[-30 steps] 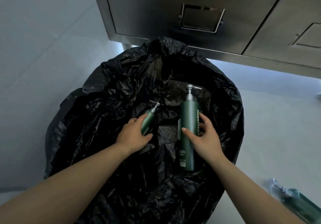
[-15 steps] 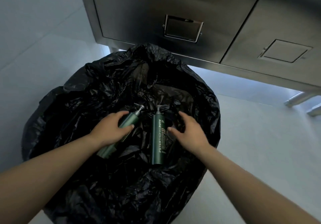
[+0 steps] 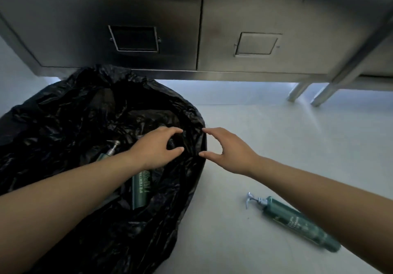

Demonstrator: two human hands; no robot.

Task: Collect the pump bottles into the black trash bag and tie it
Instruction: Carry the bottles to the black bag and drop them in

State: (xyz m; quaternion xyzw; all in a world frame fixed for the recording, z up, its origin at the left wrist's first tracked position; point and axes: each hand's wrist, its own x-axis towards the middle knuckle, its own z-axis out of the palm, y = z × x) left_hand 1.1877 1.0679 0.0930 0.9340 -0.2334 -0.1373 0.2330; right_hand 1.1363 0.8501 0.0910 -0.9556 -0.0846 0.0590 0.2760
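Note:
The black trash bag lies open on the floor at the left. Inside it rest two dark green pump bottles: one with white lettering, partly under my left forearm, and another of which only the silver pump and neck show. A third green pump bottle lies on the floor at the right, partly behind my right forearm. My left hand hovers over the bag's right side, fingers curled apart, empty. My right hand is just outside the bag's right rim, thumb and fingers spread, fingertips at the plastic.
A stainless steel cabinet with two recessed handles stands behind the bag. Its metal legs reach the floor at the back right. Pale floor stretches to the right of the bag.
Both hands let go of the two bottles, which now lie in the bag. The hands moved right to the bag's right rim; the view swung right, bringing the third bottle back into sight.

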